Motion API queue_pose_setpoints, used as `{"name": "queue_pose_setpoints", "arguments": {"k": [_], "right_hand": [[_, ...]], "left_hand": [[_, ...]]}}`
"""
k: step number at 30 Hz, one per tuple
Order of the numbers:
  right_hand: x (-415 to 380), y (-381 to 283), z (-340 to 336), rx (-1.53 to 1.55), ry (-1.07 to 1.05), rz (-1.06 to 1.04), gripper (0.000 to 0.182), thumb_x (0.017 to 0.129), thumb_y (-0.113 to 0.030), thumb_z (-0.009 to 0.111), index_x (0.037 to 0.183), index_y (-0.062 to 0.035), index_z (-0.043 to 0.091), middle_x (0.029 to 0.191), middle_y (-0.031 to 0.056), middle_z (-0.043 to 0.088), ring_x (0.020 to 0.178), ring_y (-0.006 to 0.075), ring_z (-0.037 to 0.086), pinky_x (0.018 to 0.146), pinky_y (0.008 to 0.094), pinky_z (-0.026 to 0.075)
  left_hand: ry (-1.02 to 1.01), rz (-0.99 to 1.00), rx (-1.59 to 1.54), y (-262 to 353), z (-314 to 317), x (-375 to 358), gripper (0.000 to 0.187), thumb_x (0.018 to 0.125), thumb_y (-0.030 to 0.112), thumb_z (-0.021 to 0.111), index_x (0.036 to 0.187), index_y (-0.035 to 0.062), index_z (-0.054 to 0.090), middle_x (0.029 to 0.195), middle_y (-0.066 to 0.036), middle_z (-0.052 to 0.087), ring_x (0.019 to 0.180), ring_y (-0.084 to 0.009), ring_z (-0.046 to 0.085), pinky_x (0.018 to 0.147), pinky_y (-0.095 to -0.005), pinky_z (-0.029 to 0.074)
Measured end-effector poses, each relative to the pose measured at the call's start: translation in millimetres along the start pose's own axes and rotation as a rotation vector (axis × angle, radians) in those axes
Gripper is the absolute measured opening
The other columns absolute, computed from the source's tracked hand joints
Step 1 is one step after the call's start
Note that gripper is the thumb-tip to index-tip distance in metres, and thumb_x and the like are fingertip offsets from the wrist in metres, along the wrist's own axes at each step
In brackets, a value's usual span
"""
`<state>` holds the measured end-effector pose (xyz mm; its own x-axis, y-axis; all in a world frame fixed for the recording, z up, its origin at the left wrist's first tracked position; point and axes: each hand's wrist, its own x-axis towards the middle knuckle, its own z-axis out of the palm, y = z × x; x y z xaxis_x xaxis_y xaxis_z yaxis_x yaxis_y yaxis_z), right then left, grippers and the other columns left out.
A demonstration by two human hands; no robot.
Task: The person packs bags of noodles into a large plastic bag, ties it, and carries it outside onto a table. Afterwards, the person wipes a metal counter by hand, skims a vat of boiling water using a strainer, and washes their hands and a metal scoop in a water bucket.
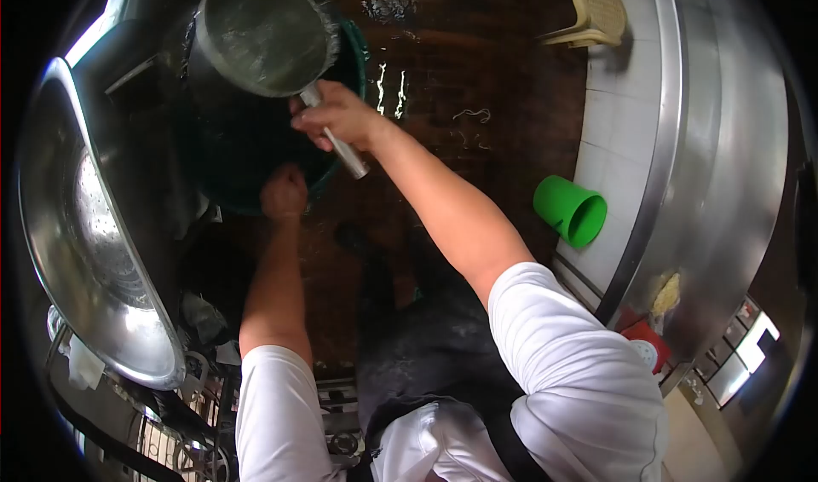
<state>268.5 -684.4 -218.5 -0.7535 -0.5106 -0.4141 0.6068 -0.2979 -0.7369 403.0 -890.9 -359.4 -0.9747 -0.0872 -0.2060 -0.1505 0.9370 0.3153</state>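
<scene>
My right hand [336, 117] is closed round the metal handle of a large round strainer or pan [264, 34], which is held over a dark green tub [354, 64] at the upper left. Something translucent, like water or mesh, shows inside its rim. Lower down, my left hand [285, 192] is at the near edge of the tub, its fingers curled; whether they grip the rim or anything else is hidden in shadow.
At the left stands a large shiny metal basin [94, 218]. A green bucket [567, 209] lies tipped near the steel counter [716, 141] at the right. A beige plastic chair [592, 9] is at the top right. The brown floor [486, 81] looks wet.
</scene>
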Motion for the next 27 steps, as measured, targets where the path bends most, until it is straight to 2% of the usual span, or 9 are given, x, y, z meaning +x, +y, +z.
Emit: {"name": "queue_pose_setpoints", "arguments": {"k": [8, 11, 13, 15, 17, 19, 23, 25, 27], "right_hand": [[-67.1, -55.2, -94.8, 0.698, -0.076, -0.400, 0.021, 0.083, -0.006, 0.058, 0.103, -0.0086, 0.051, 0.058, -0.0045, 0.039, 0.035, 0.0076, 0.036, 0.039, 0.0250, 0.034], [-75.3, -87.1, -133.0, 0.654, -0.249, -0.725, 0.019, 0.089, -0.012, 0.059, 0.106, -0.0069, 0.052, 0.058, -0.0051, 0.047, 0.039, 0.0059, 0.046, 0.045, 0.0233, 0.038], [-81.8, -114.7, -144.8, 0.774, -0.512, -0.672, 0.026, 0.091, -0.017, 0.060, 0.113, -0.0035, 0.053, 0.055, -0.0057, 0.045, 0.040, 0.0050, 0.045, 0.045, 0.0229, 0.038], [-82.6, -131.6, -119.7, 0.775, -0.444, -0.717, 0.021, 0.094, -0.009, 0.050, 0.113, -0.0029, 0.045, 0.060, -0.0009, 0.048, 0.041, 0.0117, 0.051, 0.040, 0.0268, 0.043], [-73.7, -126.9, -107.8, 0.610, -0.324, -0.447, 0.035, 0.093, -0.023, 0.061, 0.119, -0.0007, 0.054, 0.056, -0.0060, 0.044, 0.039, 0.0054, 0.042, 0.044, 0.0229, 0.039], [-70.5, -113.8, -71.7, 0.421, -0.102, -0.259, 0.034, 0.096, -0.026, 0.056, 0.116, 0.0006, 0.053, 0.068, 0.0020, 0.049, 0.051, 0.0085, 0.046, 0.048, 0.0265, 0.043], [-21.2, -54.5, -8.7, -0.284, 0.090, 0.012, 0.043, 0.086, -0.012, 0.075, 0.119, 0.0045, 0.053, 0.082, 0.0095, 0.065, 0.065, 0.0167, 0.066, 0.054, 0.0305, 0.057], [20.5, -24.5, 7.6, -0.822, 0.151, 0.216, 0.040, 0.084, -0.007, 0.065, 0.118, 0.0094, 0.052, 0.098, 0.0241, 0.071, 0.073, 0.0277, 0.074, 0.058, 0.0356, 0.061], [61.8, 8.8, 2.2, -1.254, 0.236, 0.246, 0.034, 0.088, -0.006, 0.058, 0.119, 0.0076, 0.054, 0.105, 0.0261, 0.071, 0.089, 0.0344, 0.074, 0.071, 0.0409, 0.061]], "left_hand": [[0.072, 0.075, -0.034, 5.2, -7.6, 0.7, 0.020, 0.092, 0.025, 0.055, 0.084, 0.0114, 0.068, 0.085, -0.013, 0.068, 0.080, -0.0385, 0.066, 0.069, -0.0502, 0.052], [0.153, 0.109, -0.056, 8.9, -10.7, -1.1, 0.020, 0.092, 0.024, 0.055, 0.083, 0.0110, 0.067, 0.085, -0.013, 0.068, 0.080, -0.0380, 0.065, 0.069, -0.0495, 0.052], [0.089, 0.084, -0.065, 9.0, -13.6, -0.2, 0.020, 0.092, 0.024, 0.055, 0.082, 0.0109, 0.066, 0.085, -0.012, 0.068, 0.079, -0.0378, 0.065, 0.069, -0.0497, 0.052], [0.070, 0.072, -0.069, 6.8, -13.4, -1.3, 0.020, 0.092, 0.024, 0.056, 0.081, 0.0106, 0.065, 0.084, -0.012, 0.067, 0.079, -0.0376, 0.065, 0.068, -0.0497, 0.052], [0.100, 0.082, -0.072, 7.8, -9.7, -0.1, 0.020, 0.092, 0.024, 0.056, 0.079, 0.0102, 0.064, 0.082, -0.012, 0.067, 0.078, -0.0374, 0.065, 0.068, -0.0495, 0.052], [0.102, 0.088, -0.062, 5.4, -7.6, 0.7, 0.020, 0.091, 0.024, 0.056, 0.079, 0.0106, 0.064, 0.081, -0.012, 0.067, 0.077, -0.0373, 0.065, 0.068, -0.0490, 0.053], [0.121, 0.096, -0.046, 3.0, -7.3, -0.1, 0.018, 0.090, 0.023, 0.057, 0.081, 0.0113, 0.067, 0.081, -0.012, 0.067, 0.075, -0.0370, 0.065, 0.067, -0.0483, 0.053], [0.178, 0.123, -0.096, 3.2, -6.2, 1.5, 0.016, 0.089, 0.022, 0.058, 0.081, 0.0113, 0.068, 0.080, -0.012, 0.067, 0.074, -0.0368, 0.065, 0.067, -0.0483, 0.053], [0.207, 0.146, -0.133, 2.8, -5.1, 1.2, 0.015, 0.088, 0.021, 0.059, 0.081, 0.0111, 0.068, 0.080, -0.012, 0.067, 0.073, -0.0362, 0.065, 0.067, -0.0479, 0.053]]}}
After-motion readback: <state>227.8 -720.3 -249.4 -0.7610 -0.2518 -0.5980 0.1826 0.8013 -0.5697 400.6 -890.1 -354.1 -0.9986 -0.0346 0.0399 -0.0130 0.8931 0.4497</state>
